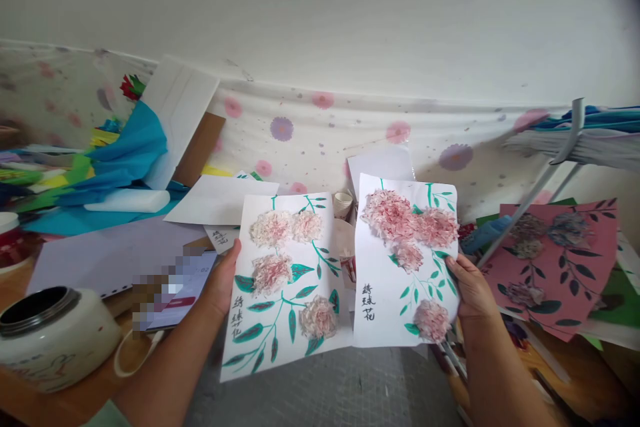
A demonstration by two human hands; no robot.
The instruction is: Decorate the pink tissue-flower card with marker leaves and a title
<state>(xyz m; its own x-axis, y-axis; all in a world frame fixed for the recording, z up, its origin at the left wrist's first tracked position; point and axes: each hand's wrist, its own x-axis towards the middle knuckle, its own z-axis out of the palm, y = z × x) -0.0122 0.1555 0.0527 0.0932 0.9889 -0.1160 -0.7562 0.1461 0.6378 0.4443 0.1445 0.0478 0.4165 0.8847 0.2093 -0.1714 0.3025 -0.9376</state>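
Both our forearms rise from the bottom edge, each hand holding up one flower collage for comparison.
Our left hand (220,283) pinches the left sheet (283,283) by its edge; our right hand (467,290) fingers pinch the right sheet (405,267) just beside it. Left of the sheets sits a white jar (53,340) on the tabletop (30,397); next, we judge, comes setting them down flat.

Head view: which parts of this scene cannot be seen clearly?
- Phone: screen pixelated, unreadable.
- Left hand: fingers behind left flower sheet.
- Right hand: fingers behind right flower sheet.
- Jar: cut by left edge.
- Top right corner: dark, lens rim.
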